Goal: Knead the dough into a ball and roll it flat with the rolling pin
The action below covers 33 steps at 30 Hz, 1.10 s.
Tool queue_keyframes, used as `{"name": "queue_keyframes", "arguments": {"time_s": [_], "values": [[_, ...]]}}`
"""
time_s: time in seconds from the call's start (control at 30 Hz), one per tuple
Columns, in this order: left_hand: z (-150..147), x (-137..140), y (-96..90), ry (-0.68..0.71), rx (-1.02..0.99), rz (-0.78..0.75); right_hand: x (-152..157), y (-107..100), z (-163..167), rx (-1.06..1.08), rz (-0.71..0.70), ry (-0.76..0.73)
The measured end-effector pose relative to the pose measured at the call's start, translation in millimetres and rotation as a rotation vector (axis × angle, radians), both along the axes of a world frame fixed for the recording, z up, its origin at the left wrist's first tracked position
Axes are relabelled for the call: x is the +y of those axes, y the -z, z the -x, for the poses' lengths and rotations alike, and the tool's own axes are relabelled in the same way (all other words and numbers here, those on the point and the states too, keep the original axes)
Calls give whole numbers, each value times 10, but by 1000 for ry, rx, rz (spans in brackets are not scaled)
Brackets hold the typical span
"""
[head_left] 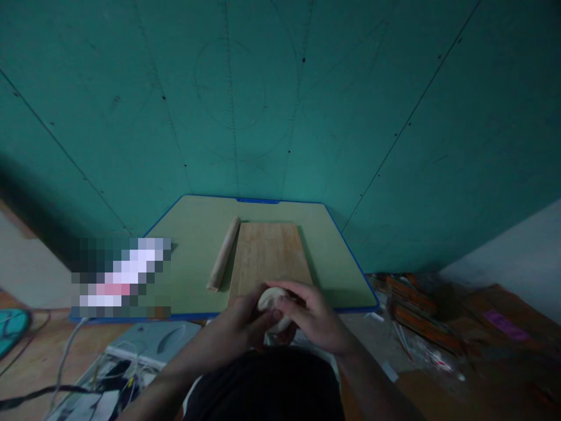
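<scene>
A pale, rounded lump of dough [277, 293] is held between my two hands, above the near edge of the wooden cutting board [269, 251]. My left hand [252, 318] wraps the lump from the left, its thumb lying across the front. From the right, my right hand [309, 310] closes round it with the thumb pressed on its face and the fingers over the top. The undersides of the fingers are hidden. Left of the board lies a wooden rolling pin [224, 254], slanting away from me.
The board and pin rest on a light-green table [333, 257] with a blue rim, against a green wall [263, 117]. A blurred-out bright device [127, 275] with a cable is at the table's left. An open box of cables [118, 374] stands lower left; cardboard [495, 316] lies at right.
</scene>
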<state>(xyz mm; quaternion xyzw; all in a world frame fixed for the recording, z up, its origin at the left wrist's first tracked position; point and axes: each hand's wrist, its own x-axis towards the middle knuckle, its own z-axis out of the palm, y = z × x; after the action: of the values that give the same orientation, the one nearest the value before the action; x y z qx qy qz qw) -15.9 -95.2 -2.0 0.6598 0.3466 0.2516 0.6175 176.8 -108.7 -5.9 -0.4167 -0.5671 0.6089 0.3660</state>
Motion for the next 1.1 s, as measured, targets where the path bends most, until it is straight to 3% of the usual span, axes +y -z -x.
{"name": "queue_keyframes", "arguments": {"time_s": [0.1,0.23,0.33,0.5,0.6,0.77,0.87,0.97,1.1], "values": [[-63,-36,-35,-51,-21,-80,-24,-21,31,-54,-88,67],[-110,-13,79,-87,-93,2,-6,-4,41,-105,-162,129],[-64,23,135,-35,-137,77,19,3,35,-133,-134,113],[24,63,69,7,-117,79,-52,-100,31,-230,-337,18],[-4,78,57,-79,-57,19,-94,-148,-2,-276,-308,-60],[-30,66,117,-130,-50,67,-5,-110,-133,-463,-259,60],[12,26,124,-162,-32,26,78,-50,-169,-377,-130,-64],[44,-6,90,-81,-21,-36,108,-3,-138,-322,-86,-97],[25,-8,46,2,-7,-4,61,7,-57,-312,-215,-65]]}}
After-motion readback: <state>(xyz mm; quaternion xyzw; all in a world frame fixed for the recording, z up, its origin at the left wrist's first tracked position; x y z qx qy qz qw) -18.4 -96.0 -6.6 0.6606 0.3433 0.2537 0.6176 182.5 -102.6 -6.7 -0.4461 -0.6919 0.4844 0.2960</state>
